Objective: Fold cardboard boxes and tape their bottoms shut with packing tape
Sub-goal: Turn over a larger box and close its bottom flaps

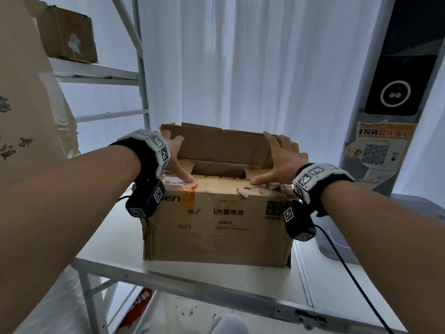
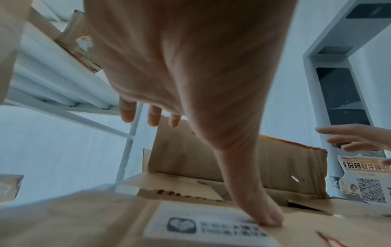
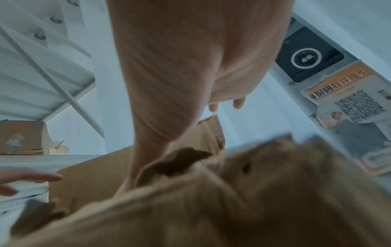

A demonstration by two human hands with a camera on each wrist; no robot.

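A worn brown cardboard box [image 1: 216,225] with printed text stands on the white table [image 1: 115,237]. Its near flap is folded down and its far flap [image 1: 224,145] stands upright. My left hand [image 1: 175,160] is at the box's top left corner, thumb [image 2: 253,200] pressing the near flap by a white label [image 2: 201,229], fingers straight toward the far flap [image 2: 275,163]. My right hand [image 1: 279,165] mirrors it at the top right corner. Its thumb is on the torn near flap [image 3: 232,200], and its straight fingers reach up at the far flap's right end.
A metal shelf rack [image 1: 142,75] at the left carries another carton [image 1: 69,37], with a big cardboard sheet [image 1: 21,104] in front of it. A grey kiosk with a dark screen [image 1: 399,90] and a QR poster [image 1: 378,150] stands at the right, above a grey bin [image 1: 337,237].
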